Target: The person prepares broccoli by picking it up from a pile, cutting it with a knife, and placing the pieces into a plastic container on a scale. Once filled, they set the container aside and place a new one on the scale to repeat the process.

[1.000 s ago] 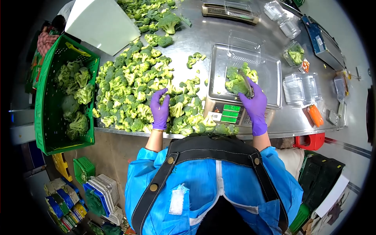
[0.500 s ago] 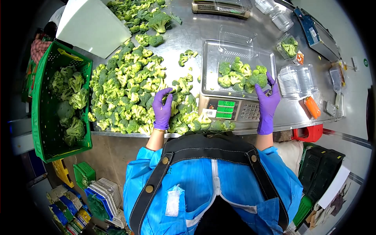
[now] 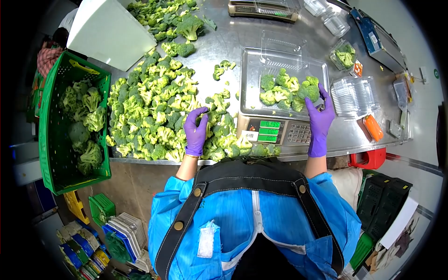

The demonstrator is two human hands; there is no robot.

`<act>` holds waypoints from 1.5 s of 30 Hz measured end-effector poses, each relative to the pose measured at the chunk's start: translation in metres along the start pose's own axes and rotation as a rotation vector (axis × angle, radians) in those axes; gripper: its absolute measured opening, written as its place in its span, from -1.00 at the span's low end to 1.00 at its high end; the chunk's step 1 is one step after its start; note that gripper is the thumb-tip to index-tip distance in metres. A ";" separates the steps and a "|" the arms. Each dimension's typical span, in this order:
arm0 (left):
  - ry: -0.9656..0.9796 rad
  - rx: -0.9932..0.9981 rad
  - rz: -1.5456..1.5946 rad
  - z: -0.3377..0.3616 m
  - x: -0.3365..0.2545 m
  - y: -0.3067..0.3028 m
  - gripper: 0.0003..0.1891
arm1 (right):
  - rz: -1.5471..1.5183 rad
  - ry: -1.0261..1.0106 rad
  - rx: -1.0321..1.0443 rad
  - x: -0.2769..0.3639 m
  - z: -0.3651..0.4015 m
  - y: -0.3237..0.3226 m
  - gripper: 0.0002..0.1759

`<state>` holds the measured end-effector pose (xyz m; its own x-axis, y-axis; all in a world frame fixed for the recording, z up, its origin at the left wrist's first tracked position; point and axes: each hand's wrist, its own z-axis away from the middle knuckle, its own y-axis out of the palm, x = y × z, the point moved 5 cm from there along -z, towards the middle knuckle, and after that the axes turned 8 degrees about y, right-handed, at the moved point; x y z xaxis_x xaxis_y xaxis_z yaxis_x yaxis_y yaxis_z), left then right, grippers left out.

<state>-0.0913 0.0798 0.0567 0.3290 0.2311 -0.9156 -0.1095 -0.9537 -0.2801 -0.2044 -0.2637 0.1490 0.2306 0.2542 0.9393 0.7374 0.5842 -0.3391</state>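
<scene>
Left hand (image 3: 196,133): fingers curled over the broccoli pile (image 3: 154,107) at the bench's (image 3: 224,46) near edge, grip unclear. Right hand (image 3: 320,122): fingers spread beside the broccoli tray (image 3: 252,70) on the scale (image 3: 270,130).

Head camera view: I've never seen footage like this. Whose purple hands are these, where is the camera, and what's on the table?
The camera sits on the person's head, looking down over their blue coat. Both purple-gloved hands are theirs. The left hand curls into a pile of broccoli florets on the steel table; whether it grips one is unclear. The right hand, open, touches florets in a clear tray on a scale. A green crate of whole heads stands at the left; stacked clear tubs lie at the right.
</scene>
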 end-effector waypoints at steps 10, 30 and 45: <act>0.009 0.031 -0.011 -0.001 -0.006 0.002 -0.82 | 0.044 0.027 0.020 -0.022 -0.014 0.005 -0.36; 0.233 0.499 -0.732 0.023 -0.005 0.020 -0.27 | -0.281 0.076 0.124 0.013 0.046 0.026 -0.69; 0.184 0.240 -0.833 0.050 -0.006 -0.029 -0.33 | -0.128 0.239 0.647 -0.016 0.094 0.085 -0.70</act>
<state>-0.1367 0.1155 0.0560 0.5331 0.7782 -0.3320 0.0457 -0.4183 -0.9072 -0.2057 -0.1456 0.1000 0.3552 0.0193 0.9346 0.2596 0.9584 -0.1185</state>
